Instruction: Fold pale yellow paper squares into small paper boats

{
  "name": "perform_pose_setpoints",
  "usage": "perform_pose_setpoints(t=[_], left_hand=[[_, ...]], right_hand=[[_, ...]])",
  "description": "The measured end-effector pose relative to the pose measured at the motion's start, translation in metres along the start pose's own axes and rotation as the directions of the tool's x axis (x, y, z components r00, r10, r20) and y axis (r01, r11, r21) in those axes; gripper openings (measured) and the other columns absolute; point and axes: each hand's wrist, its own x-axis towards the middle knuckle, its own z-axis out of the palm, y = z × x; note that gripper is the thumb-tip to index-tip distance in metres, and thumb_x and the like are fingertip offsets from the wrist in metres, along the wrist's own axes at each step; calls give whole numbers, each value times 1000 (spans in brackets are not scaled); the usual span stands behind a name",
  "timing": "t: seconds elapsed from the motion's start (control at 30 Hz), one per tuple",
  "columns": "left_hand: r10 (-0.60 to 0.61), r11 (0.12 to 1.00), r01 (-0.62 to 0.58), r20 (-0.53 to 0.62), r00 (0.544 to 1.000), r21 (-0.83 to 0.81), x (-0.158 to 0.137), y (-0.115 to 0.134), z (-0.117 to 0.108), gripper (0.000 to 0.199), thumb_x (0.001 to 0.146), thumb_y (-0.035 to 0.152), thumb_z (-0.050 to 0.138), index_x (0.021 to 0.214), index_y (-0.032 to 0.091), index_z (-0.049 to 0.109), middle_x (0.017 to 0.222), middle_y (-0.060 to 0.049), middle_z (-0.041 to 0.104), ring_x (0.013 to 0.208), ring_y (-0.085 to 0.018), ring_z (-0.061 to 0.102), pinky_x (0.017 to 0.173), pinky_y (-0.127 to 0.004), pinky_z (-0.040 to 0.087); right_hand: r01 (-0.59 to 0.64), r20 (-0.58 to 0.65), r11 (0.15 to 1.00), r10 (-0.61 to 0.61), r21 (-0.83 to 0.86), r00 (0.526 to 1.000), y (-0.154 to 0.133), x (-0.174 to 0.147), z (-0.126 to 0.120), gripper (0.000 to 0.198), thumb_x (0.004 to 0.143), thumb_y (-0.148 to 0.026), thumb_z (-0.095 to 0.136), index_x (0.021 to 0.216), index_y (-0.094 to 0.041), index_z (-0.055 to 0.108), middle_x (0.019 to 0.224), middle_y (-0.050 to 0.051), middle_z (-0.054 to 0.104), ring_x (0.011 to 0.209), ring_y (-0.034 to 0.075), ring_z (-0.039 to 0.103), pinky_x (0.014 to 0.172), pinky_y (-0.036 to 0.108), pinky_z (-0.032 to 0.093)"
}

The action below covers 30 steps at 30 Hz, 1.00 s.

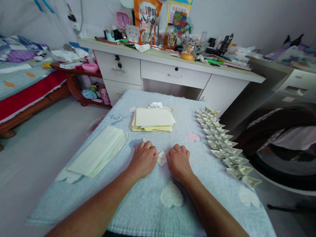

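Between my two hands, on the cloth-covered table, lies a small folded paper (pixel 162 158) with a diamond-shaped front. My left hand (pixel 145 157) is closed, its thumb and finger pinching the left corner of the paper. The right corner is pinched by my right hand (pixel 178 161), also closed, with its fingers curled. Just beyond my hands sits a stack of cream and yellow paper sheets (pixel 154 119). To the left rests a pile of pale green paper (pixel 97 152). Along the right edge stand rows of folded paper boats (pixel 221 141).
A light blue patterned cloth (pixel 150 213) covers the table. Behind it is a white desk (pixel 175 74) crowded with jars, a pink clock (pixel 122 20) and an orange bag (pixel 145 17). A bed (pixel 18 82) stands at left, a washing machine (pixel 302 89) at right.
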Motion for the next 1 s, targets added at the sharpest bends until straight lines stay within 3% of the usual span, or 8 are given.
perform_pose_setpoints(t=[0.33, 0.63, 0.8, 0.9, 1.0], left_hand=[[-9, 1000, 9, -17, 1000, 18, 0, 1, 2, 16, 88, 29, 49, 82, 20, 60, 99, -8, 53, 95, -26, 46, 80, -40, 37], [-103, 995, 102, -6, 995, -20, 0, -2, -1, 15, 84, 35, 55, 78, 22, 60, 101, -5, 54, 98, -26, 45, 79, -40, 33], [-122, 988, 124, 21, 992, -97, 3, -11, -2, 8, 83, 26, 53, 83, 23, 61, 98, -4, 57, 97, -24, 47, 78, -37, 33], [-138, 968, 143, 35, 990, -207, 7, -15, -7, 15, 84, 23, 49, 90, 24, 63, 97, -2, 60, 96, -23, 50, 80, -36, 35], [-53, 940, 47, -10, 999, -337, 9, -15, -10, 24, 86, 18, 44, 97, 24, 65, 99, -3, 61, 98, -21, 52, 86, -36, 37]], right_hand=[[16, -18, 1000, -15, 19, 1000, 1, 1, 1, 26, 94, -37, 46, 89, -18, 63, 101, 10, 56, 98, 26, 43, 81, 39, 30], [14, -21, 1000, -13, 22, 1000, 1, 3, -1, 26, 93, -37, 48, 86, -18, 64, 100, 10, 57, 98, 27, 44, 80, 39, 30], [0, -6, 1000, 0, 30, 1000, 0, 3, -2, 25, 91, -38, 49, 86, -18, 64, 100, 11, 57, 97, 27, 44, 80, 39, 30], [1, -8, 999, -1, 33, 1000, 0, 3, -2, 25, 91, -39, 50, 86, -18, 64, 99, 10, 57, 97, 27, 44, 79, 38, 30], [4, -16, 999, -4, 34, 1000, 0, 3, -2, 26, 91, -39, 49, 86, -18, 64, 99, 11, 56, 97, 27, 44, 79, 38, 29]])
